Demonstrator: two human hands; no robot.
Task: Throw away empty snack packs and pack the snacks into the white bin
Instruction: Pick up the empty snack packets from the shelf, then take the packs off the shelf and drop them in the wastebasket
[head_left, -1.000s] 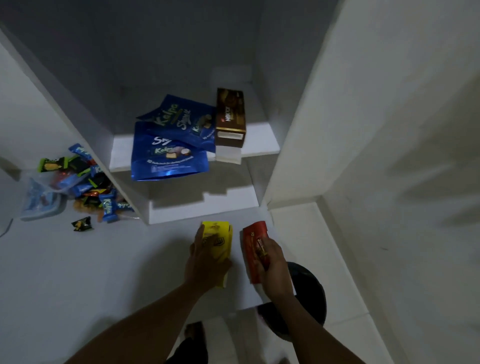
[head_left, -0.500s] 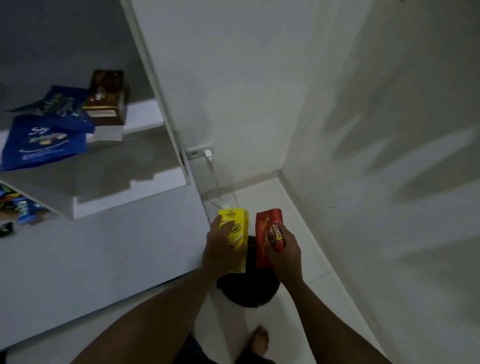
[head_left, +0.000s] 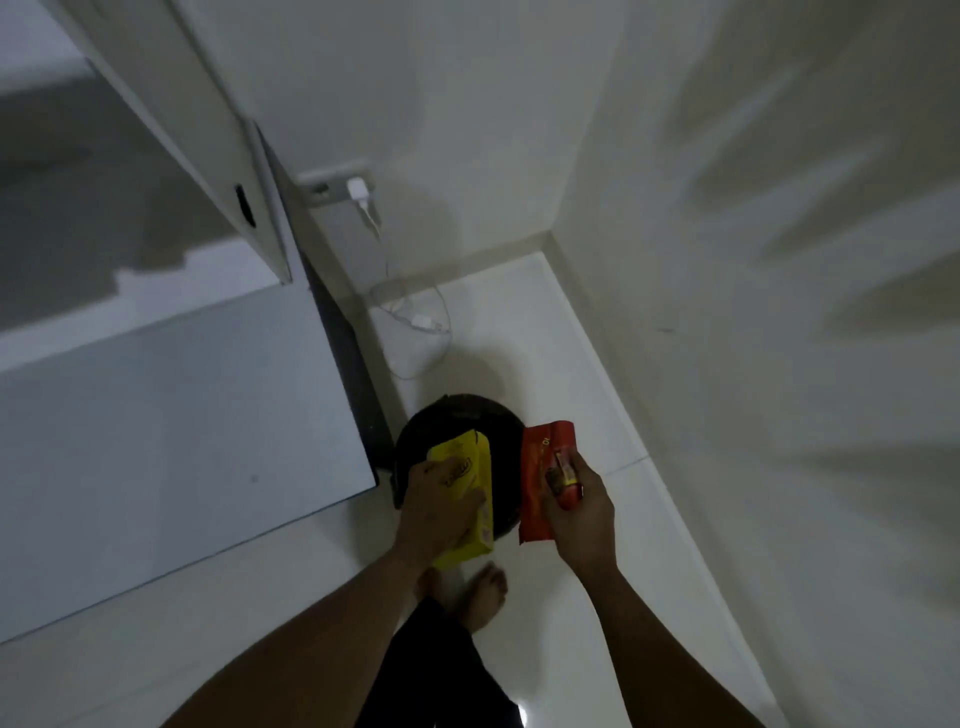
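Hands over black trash bin (head_left: 457, 415) on floor — left hand (head_left: 436, 506) gripping yellow pack (head_left: 470, 465), right hand (head_left: 576, 512) pinching red pack (head_left: 540, 467); bin contents hidden; table (head_left: 182, 415) edge just beside.

- Left hand (head_left: 434, 512): fingers curled shut, back of hand up, forearm running down to the lower left.
- Right hand (head_left: 576, 512): thumb and fingers pinched shut, forearm running down to the lower right.
- Hands level, near each other, not touching.
- Bare feet (head_left: 485, 590) below the hands.

Dim and slightly soft, with streaky shadows across the right wall (head_left: 779, 260), perhaps blurred, and edges bowed by the wide lens.
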